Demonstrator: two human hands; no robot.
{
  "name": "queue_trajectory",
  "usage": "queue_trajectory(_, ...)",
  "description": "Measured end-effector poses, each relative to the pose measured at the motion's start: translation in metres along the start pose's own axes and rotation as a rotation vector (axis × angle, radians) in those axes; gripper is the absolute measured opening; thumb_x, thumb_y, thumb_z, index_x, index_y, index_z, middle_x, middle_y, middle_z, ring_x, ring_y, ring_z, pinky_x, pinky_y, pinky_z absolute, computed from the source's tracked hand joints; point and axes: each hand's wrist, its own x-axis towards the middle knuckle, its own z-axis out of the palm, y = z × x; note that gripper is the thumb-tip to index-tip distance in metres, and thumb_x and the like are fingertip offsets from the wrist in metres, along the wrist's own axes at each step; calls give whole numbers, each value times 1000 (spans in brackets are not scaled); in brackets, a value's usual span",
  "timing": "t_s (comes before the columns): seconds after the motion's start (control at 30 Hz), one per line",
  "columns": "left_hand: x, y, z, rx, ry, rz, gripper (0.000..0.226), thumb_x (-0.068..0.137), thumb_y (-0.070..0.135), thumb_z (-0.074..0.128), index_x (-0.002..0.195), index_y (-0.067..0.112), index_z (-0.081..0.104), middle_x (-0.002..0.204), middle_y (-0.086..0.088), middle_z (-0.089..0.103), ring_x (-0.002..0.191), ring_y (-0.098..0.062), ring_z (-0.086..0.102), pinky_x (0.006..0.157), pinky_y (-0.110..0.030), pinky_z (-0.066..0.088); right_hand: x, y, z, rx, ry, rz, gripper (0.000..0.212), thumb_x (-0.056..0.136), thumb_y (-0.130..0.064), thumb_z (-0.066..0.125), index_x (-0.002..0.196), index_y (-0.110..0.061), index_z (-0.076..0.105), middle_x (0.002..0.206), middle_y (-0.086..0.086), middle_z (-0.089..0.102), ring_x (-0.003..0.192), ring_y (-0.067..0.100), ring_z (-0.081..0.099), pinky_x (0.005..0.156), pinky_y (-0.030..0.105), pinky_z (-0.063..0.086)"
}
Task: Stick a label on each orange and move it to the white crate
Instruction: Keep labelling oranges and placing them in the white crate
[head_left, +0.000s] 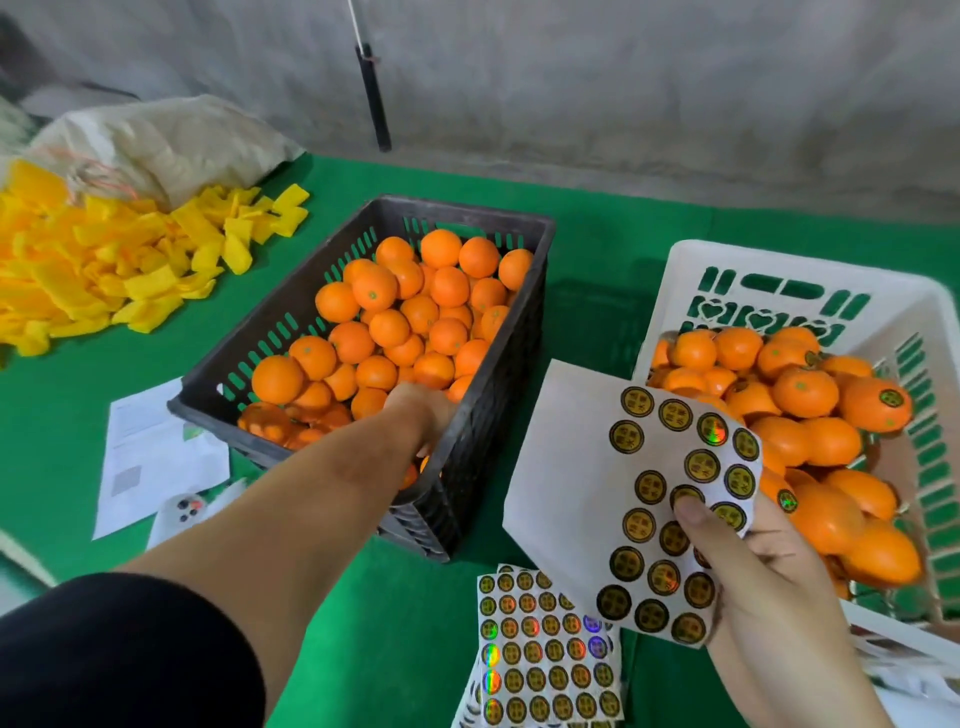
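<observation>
Right hand (769, 582) is pinching a label sheet (639, 499) near the white crate (727, 260) of labelled oranges (810, 415). Left hand (421, 415) is reaching into the black crate (488, 395); its grip cannot be told. Unlabelled oranges (395, 322) are filling that crate.

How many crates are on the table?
2. The black crate sits mid-table, where the left hand reaches in; the white crate stands to its right. Both hold oranges.
</observation>
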Motion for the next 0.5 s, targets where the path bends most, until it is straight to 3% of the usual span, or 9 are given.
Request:
queue_trajectory(0.07, -14, -7, -11, -126, 15, -73, 56, 89, 14, 70, 139, 18, 45, 100, 1, 66, 99, -29, 66, 71, -41, 57, -1, 2, -6, -21, 46, -12, 43, 83, -17, 70, 124, -26, 77, 124, 11, 77, 113, 34, 75, 90, 64, 58)
queue_trajectory(0.1, -29, -10, -21, -211, 56, -108, 59, 87, 19, 69, 138, 17, 40, 96, -1, 63, 88, -29, 62, 63, -40, 53, -3, 0, -7, -12, 55, -9, 43, 83, -17, 70, 125, -26, 76, 124, 11, 77, 113, 34, 75, 90, 63, 58)
queue_trajectory(0.2, -78, -24, -37, -767, 444, -167, 57, 75, 66, 66, 108, 21, 58, 92, -4, 65, 81, -27, 62, 57, -41, 47, -5, -3, -12, 10, 53, -20, 42, 85, -16, 68, 125, -27, 76, 125, 10, 76, 115, 34, 74, 90, 64, 58)
queue_trajectory(0.27, -128, -25, -43, -1325, 614, -116, 57, 69, 76, 74, 97, 27, 74, 86, 1, 76, 83, -17, 73, 58, -35, 52, -9, -5, -13, 33, 14, -24, 41, 89, -15, 66, 128, -25, 74, 128, 10, 75, 117, 34, 73, 90, 63, 59)
queue_trajectory(0.33, -183, -7, -47, -1866, 624, 26, 65, 54, 88, 78, 99, 41, 81, 97, 16, 80, 90, -1, 75, 66, -20, 55, -13, -8, -11, 43, -31, -35, 39, 91, -15, 65, 128, -25, 74, 131, 10, 74, 119, 33, 72, 89, 58, 61)
queue_trajectory(0.37, -206, 7, -48, -2125, 553, 186, 71, 47, 88, 82, 104, 45, 80, 109, 15, 79, 101, -3, 74, 73, -22, 58, -16, -9, -9, 51, -51, -42, 39, 92, -14, 65, 128, -26, 74, 132, 10, 73, 120, 33, 72, 90, 57, 61)
queue_trajectory(0.43, -234, 42, -54, -2487, 423, 437, 101, 32, 80, 92, 121, 36, 74, 134, 4, 71, 114, -15, 72, 77, -39, 63, -23, -11, -5, 53, -100, -63, 41, 91, -13, 66, 130, -25, 73, 134, 10, 72, 121, 34, 71, 92, 56, 61)
queue_trajectory(0.5, -256, 79, -62, -2617, 460, 474, 120, 4, 73, 95, 111, 23, 77, 141, -1, 63, 97, -12, 77, 74, -40, 64, -32, -13, -3, 11, -135, -99, 41, 89, -15, 68, 128, -28, 73, 131, 10, 74, 118, 33, 72, 87, 50, 63)
